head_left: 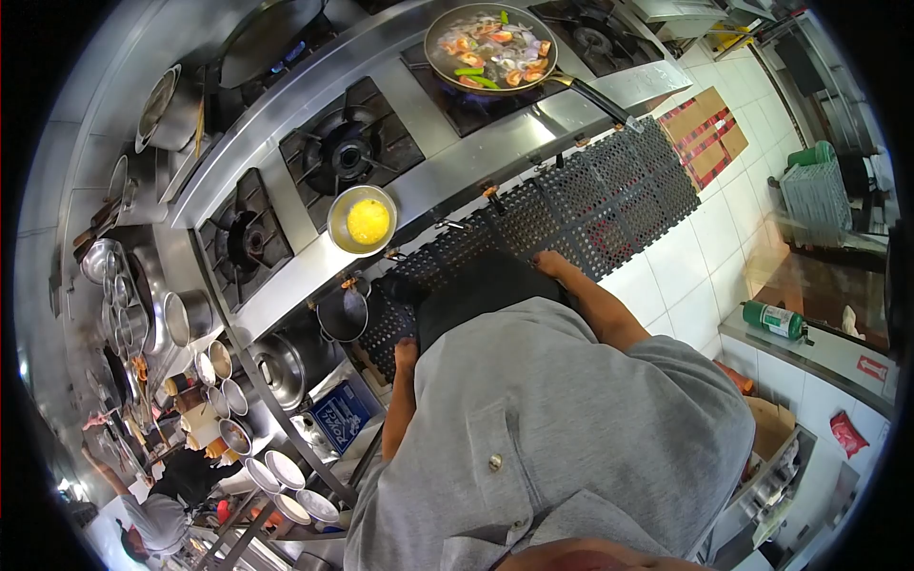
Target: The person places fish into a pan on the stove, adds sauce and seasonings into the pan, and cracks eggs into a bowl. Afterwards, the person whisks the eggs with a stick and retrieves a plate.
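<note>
My left hand (407, 354) is down at the left edge of my dark lower clothing (486, 290), its fingers curled. My right hand (549, 262) is closed at the right edge of the same clothing. Whatever either hand may grip is hidden. Ahead, a frying pan (490, 48) with shrimp, onion and green pieces in bubbling liquid sits over a burner, its long handle pointing toward the right front. A metal bowl (363, 220) with a yellow content stands on the stove's front ledge, apart from both hands.
Beside the bowl are burner grates (350, 152). A black perforated mat (609, 200) covers the floor before the stove. Pots (188, 317) and small bowls (219, 360) crowd the left. A green cylinder (773, 321) lies on the right ledge. Another person (157, 523) works at lower left.
</note>
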The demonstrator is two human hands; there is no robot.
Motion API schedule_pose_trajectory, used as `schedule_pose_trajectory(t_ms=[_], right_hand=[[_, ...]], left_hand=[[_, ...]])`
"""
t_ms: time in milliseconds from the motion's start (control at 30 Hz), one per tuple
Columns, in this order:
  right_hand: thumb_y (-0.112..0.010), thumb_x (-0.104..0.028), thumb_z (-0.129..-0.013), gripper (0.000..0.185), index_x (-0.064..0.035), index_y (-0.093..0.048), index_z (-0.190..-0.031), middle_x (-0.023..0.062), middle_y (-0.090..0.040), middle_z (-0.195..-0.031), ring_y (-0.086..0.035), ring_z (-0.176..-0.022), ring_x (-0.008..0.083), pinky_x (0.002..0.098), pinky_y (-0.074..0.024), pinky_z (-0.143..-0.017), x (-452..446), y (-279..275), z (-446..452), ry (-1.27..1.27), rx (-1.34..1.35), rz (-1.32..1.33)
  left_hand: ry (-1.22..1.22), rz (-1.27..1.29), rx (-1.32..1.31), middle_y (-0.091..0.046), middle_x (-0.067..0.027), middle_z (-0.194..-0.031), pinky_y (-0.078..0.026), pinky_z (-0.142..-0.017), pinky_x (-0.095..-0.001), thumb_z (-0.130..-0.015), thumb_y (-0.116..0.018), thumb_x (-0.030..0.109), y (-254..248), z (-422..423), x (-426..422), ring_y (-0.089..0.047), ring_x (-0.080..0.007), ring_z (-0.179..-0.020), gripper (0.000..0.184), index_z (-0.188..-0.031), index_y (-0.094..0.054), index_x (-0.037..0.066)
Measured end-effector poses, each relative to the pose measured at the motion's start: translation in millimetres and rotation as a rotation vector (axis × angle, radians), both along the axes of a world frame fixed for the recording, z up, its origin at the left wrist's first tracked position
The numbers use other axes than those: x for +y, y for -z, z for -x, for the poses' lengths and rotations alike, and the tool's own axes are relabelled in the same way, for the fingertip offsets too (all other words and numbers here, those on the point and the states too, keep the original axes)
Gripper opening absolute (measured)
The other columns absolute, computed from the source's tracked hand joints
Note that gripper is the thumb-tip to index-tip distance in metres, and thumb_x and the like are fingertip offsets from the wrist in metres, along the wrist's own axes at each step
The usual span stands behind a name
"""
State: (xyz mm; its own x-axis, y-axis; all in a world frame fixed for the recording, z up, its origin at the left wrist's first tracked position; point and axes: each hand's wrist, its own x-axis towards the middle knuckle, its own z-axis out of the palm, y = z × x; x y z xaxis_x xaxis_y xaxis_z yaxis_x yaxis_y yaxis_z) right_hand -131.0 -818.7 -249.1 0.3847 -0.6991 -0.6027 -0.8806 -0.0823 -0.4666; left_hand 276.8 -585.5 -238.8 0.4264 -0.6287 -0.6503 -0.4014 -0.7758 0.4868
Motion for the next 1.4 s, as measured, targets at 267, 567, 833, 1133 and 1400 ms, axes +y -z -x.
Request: schedule_pose_trajectory(t_ms=[267, 567, 833, 1133, 1400], right_hand=[[-0.054, -0.021, -0.074, 0.034, -0.0069, -0.064, -0.103, 0.0214, -0.063, -0.099, -0.061, -0.094, 0.0376, 0.0440, -0.0482, -0.082, 0, 8, 3, -0.062, 0.017, 0.012], [-0.057, -0.035, -0.078, 0.037, -0.0072, -0.066, -0.100, 0.0203, -0.064, -0.098, -0.061, -0.095, 0.0367, 0.0429, -0.0480, -0.082, -7, 4, 3, -0.081, -0.045, 0.016], [-0.051, -0.030, -0.081, 0.033, -0.0066, -0.066, -0.099, 0.0212, -0.063, -0.099, -0.059, -0.097, 0.0381, 0.0456, -0.0467, -0.083, -10, 0, 2, -0.164, -0.009, 0.065], [-0.050, -0.026, -0.081, 0.029, -0.0045, -0.065, -0.093, 0.0223, -0.062, -0.097, -0.058, -0.094, 0.0410, 0.0482, -0.0459, -0.082, -1, 6, 16, -0.102, -0.096, 0.111], [-0.048, -0.025, -0.082, 0.027, -0.0036, -0.063, -0.088, 0.0205, -0.063, -0.095, -0.059, -0.090, 0.0403, 0.0481, -0.0479, -0.076, 28, -17, 31, -0.075, 0.060, 0.103]], left_hand=[[0.371, 0.051, -0.135, -0.065, -0.0224, -0.090, -0.049, -0.078, -0.0394, -0.082, -0.050, 0.024, 43, -20, 12, -0.064, -0.0329, -0.090, 0.030, -0.095, -0.066, 0.001], [0.038, 0.029, -0.066, -0.066, -0.0215, -0.087, -0.050, -0.071, -0.0399, -0.084, -0.052, 0.025, 12, 4, 3, -0.066, -0.0322, -0.083, 0.027, -0.094, -0.065, 0.003], [-0.110, 0.025, -0.063, -0.066, -0.0210, -0.087, -0.051, -0.070, -0.0385, -0.082, -0.054, 0.025, -16, 18, -5, -0.066, -0.0317, -0.079, 0.027, -0.095, -0.066, 0.004], [-0.617, 0.531, 0.455, -0.062, -0.0077, -0.083, -0.050, -0.060, -0.0281, -0.092, -0.053, 0.030, -116, 8, -128, -0.060, -0.0159, -0.068, 0.026, -0.099, -0.056, 0.005], [-0.733, 0.636, 0.807, -0.059, -0.0131, -0.086, -0.053, -0.065, -0.0352, -0.087, -0.061, 0.015, -166, -17, -201, -0.064, -0.0281, -0.073, 0.020, -0.087, -0.042, 0.008]])
